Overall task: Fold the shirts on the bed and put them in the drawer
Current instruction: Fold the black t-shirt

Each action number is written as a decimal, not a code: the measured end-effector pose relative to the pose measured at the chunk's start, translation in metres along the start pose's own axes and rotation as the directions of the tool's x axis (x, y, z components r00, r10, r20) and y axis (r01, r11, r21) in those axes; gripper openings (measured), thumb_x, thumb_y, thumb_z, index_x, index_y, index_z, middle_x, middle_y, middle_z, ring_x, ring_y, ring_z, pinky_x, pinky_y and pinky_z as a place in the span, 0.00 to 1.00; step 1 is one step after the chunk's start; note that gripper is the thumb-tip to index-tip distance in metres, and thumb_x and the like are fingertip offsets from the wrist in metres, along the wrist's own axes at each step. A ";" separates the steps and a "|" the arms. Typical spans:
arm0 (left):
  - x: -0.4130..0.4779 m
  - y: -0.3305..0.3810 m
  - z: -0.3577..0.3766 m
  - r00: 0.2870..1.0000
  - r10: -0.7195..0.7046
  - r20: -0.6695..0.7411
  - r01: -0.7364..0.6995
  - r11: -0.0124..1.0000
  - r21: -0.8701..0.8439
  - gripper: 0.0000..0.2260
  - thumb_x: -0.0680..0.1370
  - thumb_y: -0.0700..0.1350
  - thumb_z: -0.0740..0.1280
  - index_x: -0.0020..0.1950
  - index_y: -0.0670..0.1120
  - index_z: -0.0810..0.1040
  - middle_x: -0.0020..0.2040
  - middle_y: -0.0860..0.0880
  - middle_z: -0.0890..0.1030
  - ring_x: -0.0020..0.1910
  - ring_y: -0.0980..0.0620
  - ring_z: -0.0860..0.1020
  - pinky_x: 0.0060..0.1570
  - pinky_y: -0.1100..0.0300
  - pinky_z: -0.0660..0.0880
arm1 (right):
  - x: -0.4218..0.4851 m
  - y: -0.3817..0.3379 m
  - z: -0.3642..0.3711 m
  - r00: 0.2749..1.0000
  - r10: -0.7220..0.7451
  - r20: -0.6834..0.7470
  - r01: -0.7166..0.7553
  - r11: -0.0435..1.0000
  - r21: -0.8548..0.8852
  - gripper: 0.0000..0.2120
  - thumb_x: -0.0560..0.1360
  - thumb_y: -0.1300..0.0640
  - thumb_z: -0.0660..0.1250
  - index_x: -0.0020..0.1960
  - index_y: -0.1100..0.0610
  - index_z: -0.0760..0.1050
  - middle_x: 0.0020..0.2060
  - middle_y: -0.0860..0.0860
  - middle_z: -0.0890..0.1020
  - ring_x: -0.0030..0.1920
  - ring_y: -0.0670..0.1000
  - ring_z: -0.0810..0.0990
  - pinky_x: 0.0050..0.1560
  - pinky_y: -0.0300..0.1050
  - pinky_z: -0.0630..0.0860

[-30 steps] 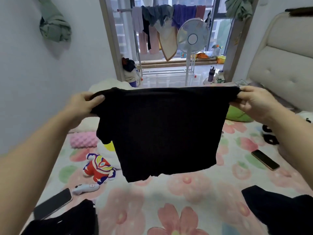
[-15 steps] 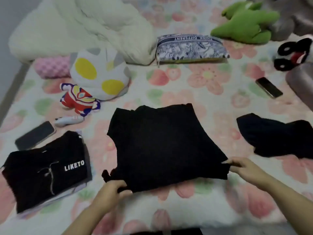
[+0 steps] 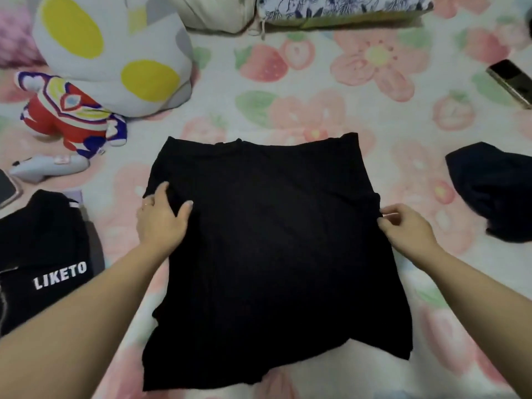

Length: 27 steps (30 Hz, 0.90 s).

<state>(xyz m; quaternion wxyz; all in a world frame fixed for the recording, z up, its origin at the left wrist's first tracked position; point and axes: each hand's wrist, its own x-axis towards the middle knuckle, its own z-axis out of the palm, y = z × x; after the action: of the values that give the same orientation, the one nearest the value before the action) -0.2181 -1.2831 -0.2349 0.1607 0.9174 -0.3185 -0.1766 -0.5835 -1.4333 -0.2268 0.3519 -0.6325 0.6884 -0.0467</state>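
Observation:
A plain black shirt (image 3: 273, 240) lies spread flat on the flowered bedsheet (image 3: 316, 105) in the middle of the view, its collar away from me. My left hand (image 3: 161, 217) rests flat on the shirt's left side near the sleeve, fingers apart. My right hand (image 3: 403, 226) pinches the shirt's right edge by the other sleeve. A folded black shirt with the white word LIKETO (image 3: 43, 260) sits at the left. Another dark shirt (image 3: 495, 191) lies crumpled at the right.
A round white plush with yellow spots (image 3: 115, 53) and a red, blue and white toy figure (image 3: 72, 116) lie at the upper left. A phone (image 3: 512, 82) lies at the right edge, a patterned pouch (image 3: 339, 10) at the top.
I held the black shirt up in the air a second ago. It now lies flat on the bed, and my hands have moved from its near hem up to its sides.

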 end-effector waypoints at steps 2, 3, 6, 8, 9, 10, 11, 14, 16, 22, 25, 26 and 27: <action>0.038 0.005 0.002 0.998 -0.023 -0.059 0.026 0.999 0.038 0.28 0.77 0.53 0.63 0.73 0.47 0.59 0.69 0.36 0.64 0.67 0.34 0.62 0.64 0.42 0.62 | 0.036 -0.011 -0.001 0.996 -0.040 -0.085 0.041 0.999 0.006 0.13 0.75 0.54 0.64 0.59 0.55 0.73 0.53 0.55 0.79 0.49 0.54 0.75 0.48 0.42 0.66; 0.056 0.007 0.004 0.997 -0.030 -0.077 0.033 0.998 0.045 0.28 0.77 0.54 0.63 0.73 0.48 0.58 0.69 0.36 0.64 0.67 0.34 0.62 0.64 0.42 0.62 | 0.054 -0.017 0.000 0.992 -0.063 -0.113 0.064 0.998 0.006 0.16 0.75 0.53 0.64 0.61 0.55 0.72 0.55 0.56 0.78 0.52 0.55 0.76 0.50 0.43 0.67; 0.100 0.009 0.016 0.995 0.030 -0.099 -0.017 0.990 0.137 0.27 0.78 0.53 0.61 0.74 0.49 0.58 0.71 0.37 0.62 0.68 0.35 0.61 0.65 0.43 0.60 | 0.106 -0.035 0.004 0.982 -0.129 -0.136 0.131 0.991 0.006 0.22 0.74 0.52 0.65 0.66 0.53 0.66 0.60 0.59 0.74 0.57 0.59 0.75 0.57 0.50 0.69; 0.124 0.009 0.023 0.990 0.094 -0.108 -0.071 0.977 0.202 0.25 0.79 0.53 0.59 0.74 0.49 0.58 0.72 0.39 0.61 0.69 0.35 0.60 0.66 0.43 0.58 | 0.134 -0.050 0.010 0.979 -0.166 -0.121 0.170 0.985 0.019 0.26 0.74 0.50 0.67 0.69 0.52 0.64 0.62 0.60 0.73 0.59 0.59 0.74 0.60 0.52 0.70; 0.134 0.010 0.027 0.987 0.116 -0.109 -0.090 0.973 0.214 0.25 0.79 0.53 0.58 0.74 0.49 0.58 0.73 0.39 0.61 0.69 0.36 0.60 0.66 0.43 0.58 | 0.147 -0.058 0.014 0.980 -0.171 -0.101 0.177 0.983 0.049 0.28 0.73 0.50 0.68 0.70 0.52 0.62 0.63 0.60 0.72 0.61 0.59 0.73 0.61 0.52 0.69; 0.144 0.012 0.030 0.987 0.125 -0.105 -0.101 0.971 0.216 0.24 0.80 0.53 0.57 0.74 0.48 0.58 0.72 0.39 0.62 0.69 0.36 0.60 0.66 0.43 0.58 | 0.158 -0.065 0.018 0.984 -0.163 -0.066 0.169 0.982 0.086 0.31 0.73 0.51 0.69 0.71 0.52 0.61 0.64 0.59 0.71 0.63 0.58 0.72 0.62 0.49 0.68; 0.152 0.015 0.034 0.988 0.125 -0.096 -0.101 0.970 0.222 0.24 0.80 0.53 0.56 0.73 0.47 0.59 0.71 0.38 0.63 0.68 0.35 0.61 0.65 0.42 0.59 | 0.168 -0.072 0.023 0.990 -0.143 -0.016 0.144 0.984 0.109 0.32 0.72 0.51 0.70 0.71 0.54 0.60 0.66 0.59 0.70 0.64 0.57 0.71 0.61 0.47 0.67; 0.166 0.022 0.041 0.989 0.128 -0.070 -0.098 0.940 0.328 0.21 0.79 0.55 0.57 0.64 0.42 0.67 0.63 0.35 0.69 0.62 0.34 0.66 0.56 0.42 0.64 | 0.188 -0.082 0.031 0.986 -0.121 0.111 0.123 0.992 -0.005 0.22 0.71 0.53 0.71 0.61 0.60 0.70 0.60 0.58 0.74 0.53 0.57 0.74 0.49 0.44 0.71; 0.173 0.020 0.042 0.980 0.164 -0.111 -0.119 0.935 0.334 0.18 0.80 0.54 0.56 0.57 0.39 0.66 0.56 0.32 0.72 0.55 0.32 0.71 0.45 0.45 0.64 | 0.194 -0.081 0.025 0.982 -0.187 0.030 0.189 0.965 -0.182 0.13 0.73 0.53 0.69 0.50 0.60 0.72 0.52 0.63 0.78 0.46 0.58 0.74 0.43 0.45 0.68; 0.181 0.023 0.041 0.950 0.136 -0.282 -0.067 0.968 0.240 0.15 0.81 0.50 0.54 0.59 0.39 0.66 0.56 0.30 0.71 0.52 0.31 0.72 0.40 0.47 0.61 | 0.198 -0.074 0.018 0.934 -0.208 -0.290 0.104 0.936 -0.335 0.17 0.74 0.52 0.67 0.56 0.62 0.70 0.56 0.66 0.75 0.58 0.66 0.72 0.57 0.57 0.69; 0.166 0.038 0.051 0.926 0.143 -0.350 -0.073 0.975 0.208 0.15 0.79 0.49 0.56 0.63 0.43 0.68 0.62 0.36 0.69 0.62 0.36 0.67 0.55 0.46 0.62 | 0.178 -0.098 0.050 0.859 -0.210 -0.467 0.069 0.951 -0.302 0.18 0.75 0.55 0.63 0.63 0.58 0.67 0.62 0.63 0.69 0.63 0.65 0.66 0.60 0.55 0.64; 0.153 0.044 0.054 0.900 0.194 -0.391 -0.120 0.972 0.204 0.17 0.78 0.49 0.57 0.65 0.44 0.68 0.64 0.38 0.68 0.65 0.37 0.65 0.58 0.48 0.60 | 0.162 -0.108 0.063 0.809 -0.257 -0.528 0.095 0.945 -0.314 0.19 0.74 0.55 0.61 0.64 0.57 0.66 0.63 0.61 0.68 0.64 0.63 0.66 0.59 0.53 0.63; 0.134 0.052 0.059 0.868 0.274 -0.414 -0.216 0.959 0.183 0.19 0.77 0.50 0.57 0.66 0.45 0.69 0.66 0.38 0.69 0.67 0.38 0.65 0.61 0.47 0.59 | 0.141 -0.118 0.080 0.758 -0.349 -0.551 0.190 0.926 -0.325 0.21 0.73 0.55 0.60 0.65 0.58 0.66 0.63 0.61 0.69 0.64 0.63 0.66 0.59 0.51 0.62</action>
<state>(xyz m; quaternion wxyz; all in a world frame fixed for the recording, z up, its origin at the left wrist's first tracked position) -0.1716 -1.4183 -0.2956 0.1884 0.8941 -0.3992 0.0756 -0.4341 -1.5530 -0.2868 0.0232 -0.7170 0.6649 -0.2079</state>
